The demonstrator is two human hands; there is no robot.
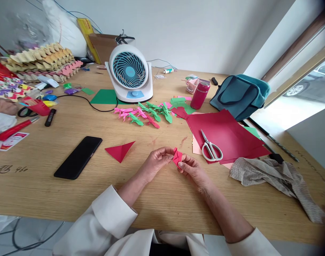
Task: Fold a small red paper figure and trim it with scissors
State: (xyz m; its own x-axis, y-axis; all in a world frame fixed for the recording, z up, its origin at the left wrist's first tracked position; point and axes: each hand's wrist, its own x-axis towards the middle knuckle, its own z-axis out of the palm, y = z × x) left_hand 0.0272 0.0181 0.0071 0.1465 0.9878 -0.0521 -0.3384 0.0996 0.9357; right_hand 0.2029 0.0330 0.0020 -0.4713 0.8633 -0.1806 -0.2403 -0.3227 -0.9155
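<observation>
A small folded piece of red paper (177,157) is pinched between both my hands above the near middle of the table. My left hand (157,161) grips its left edge with thumb and fingers. From the lower right, my right hand (191,169) holds it with the thumb pressed on its front. To the left lies a creased red paper triangle (121,151), apart from my hands. White-handled scissors (212,149) rest on a stack of red paper sheets (226,131) to the right. Several folded green and pink paper figures (145,113) lie in a pile farther back.
A white fan (130,73) stands at the back, with a red bottle (200,95) and a teal bag (239,96) to its right. On the left are a black phone (78,157), a marker (50,117) and egg trays (42,62). A crumpled cloth (271,177) lies at the right.
</observation>
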